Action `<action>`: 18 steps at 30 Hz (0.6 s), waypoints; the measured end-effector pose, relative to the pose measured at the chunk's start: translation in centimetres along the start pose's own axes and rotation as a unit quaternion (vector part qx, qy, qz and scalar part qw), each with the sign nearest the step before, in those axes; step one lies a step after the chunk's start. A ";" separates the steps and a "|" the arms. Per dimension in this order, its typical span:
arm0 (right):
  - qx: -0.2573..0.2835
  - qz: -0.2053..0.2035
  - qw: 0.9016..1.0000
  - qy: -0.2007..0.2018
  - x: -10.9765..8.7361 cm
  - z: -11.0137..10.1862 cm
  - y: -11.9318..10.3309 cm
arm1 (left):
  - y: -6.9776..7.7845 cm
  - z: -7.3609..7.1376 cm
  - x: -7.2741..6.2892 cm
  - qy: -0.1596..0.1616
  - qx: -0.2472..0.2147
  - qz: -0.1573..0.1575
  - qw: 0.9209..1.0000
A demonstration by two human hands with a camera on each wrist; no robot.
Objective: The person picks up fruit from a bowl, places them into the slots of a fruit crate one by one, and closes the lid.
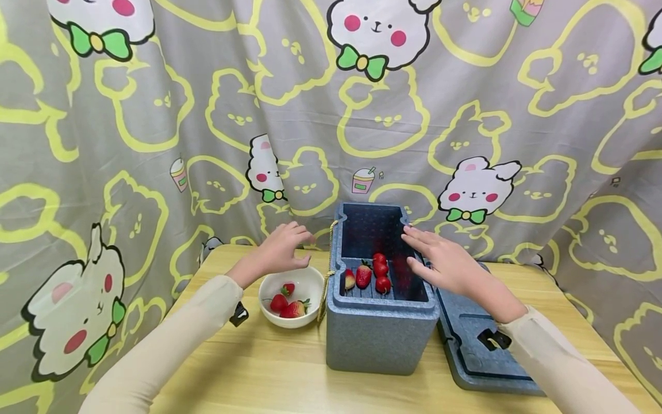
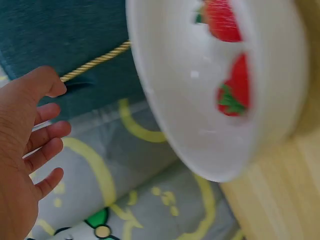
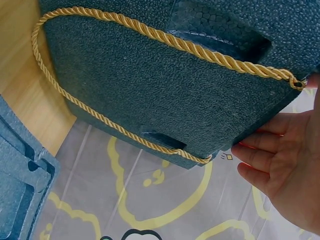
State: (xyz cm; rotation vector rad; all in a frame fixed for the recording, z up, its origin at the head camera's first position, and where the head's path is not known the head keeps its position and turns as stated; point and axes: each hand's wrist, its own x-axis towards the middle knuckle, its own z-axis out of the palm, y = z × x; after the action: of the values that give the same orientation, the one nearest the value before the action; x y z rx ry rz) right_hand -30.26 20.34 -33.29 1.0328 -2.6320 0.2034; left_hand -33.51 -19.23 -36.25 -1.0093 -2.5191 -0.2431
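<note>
Close by left grip (image 1: 283,247), strawberries (image 1: 292,310) in white bowl (image 1: 310,286).

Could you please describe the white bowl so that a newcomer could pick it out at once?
On the wood-grain table stands a gray foam box. Immediately left of it, in the head view, sits the round white bowl holding strawberries, unlike the gray, rectangular box and lid.
</note>
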 end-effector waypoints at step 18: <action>0.000 0.003 1.000 -0.007 0.1 -0.2 -0.2 | -1.0 3.1 -3.7 -0.133 0.028 -0.026 0.990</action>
State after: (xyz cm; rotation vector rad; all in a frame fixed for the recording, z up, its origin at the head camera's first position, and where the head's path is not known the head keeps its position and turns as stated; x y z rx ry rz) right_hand -30.14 20.21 -33.06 1.0294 -2.6473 0.1984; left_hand -32.74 -21.28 -40.72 -1.0124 -2.7771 -0.0541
